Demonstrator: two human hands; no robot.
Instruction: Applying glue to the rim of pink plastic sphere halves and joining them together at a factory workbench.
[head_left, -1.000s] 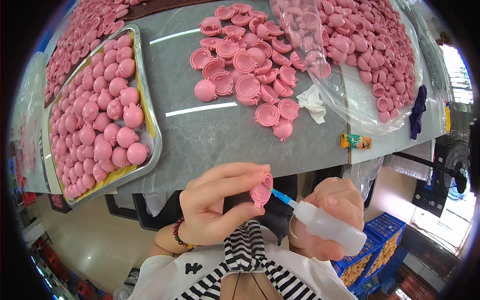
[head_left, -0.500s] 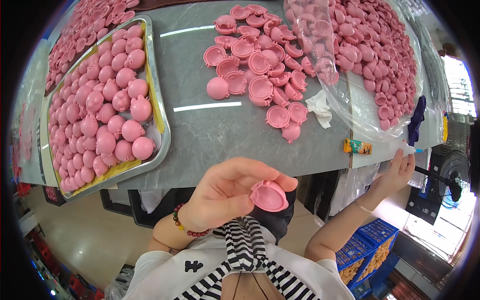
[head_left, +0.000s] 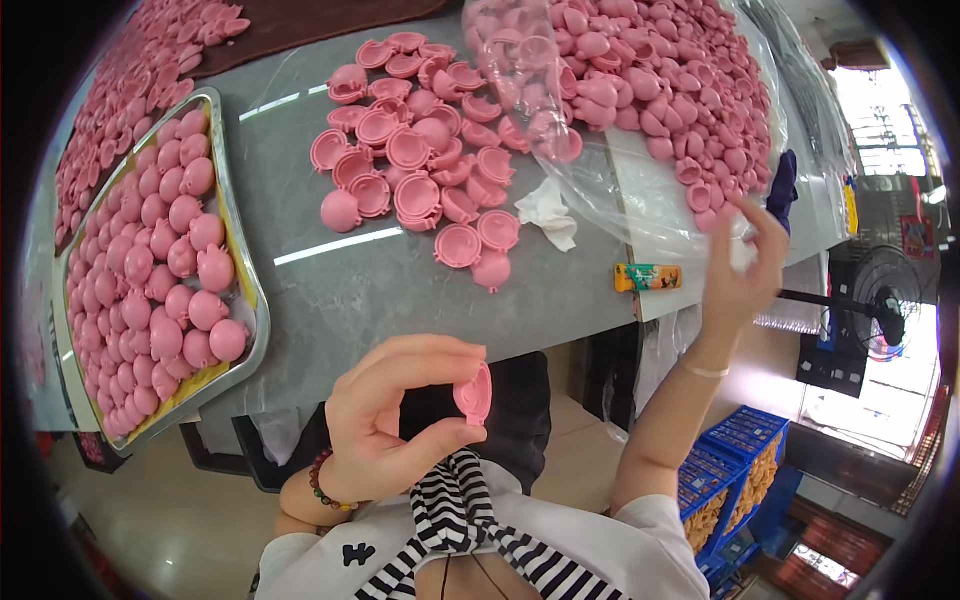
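My left hand (head_left: 410,415) is raised in front of the table edge. Between its thumb and fingertips it pinches a pink half-shell (head_left: 474,393), now turned nearly edge-on. My right hand (head_left: 742,265) is reaching over the right side of the table, somewhat blurred, with thumb and fingers apart. Its fingertips are by the near edge of a big pile of pink shell pieces (head_left: 640,75). A looser group of pink half-shells (head_left: 408,150) lies mid-table, many with their hollow side up.
A metal tray (head_left: 262,330) of closed pink balls stands at left. A crumpled white tissue (head_left: 548,214), a small orange-and-green packet (head_left: 648,278) and clear plastic sheeting (head_left: 590,185) lie on the right. Blue crates (head_left: 745,440) and a black fan (head_left: 885,310) stand beyond the table.
My right hand has left a white object with a blue tip and moved up and left toward the big pile. My left hand has turned the half-shell edge-on. The whole view has shifted.
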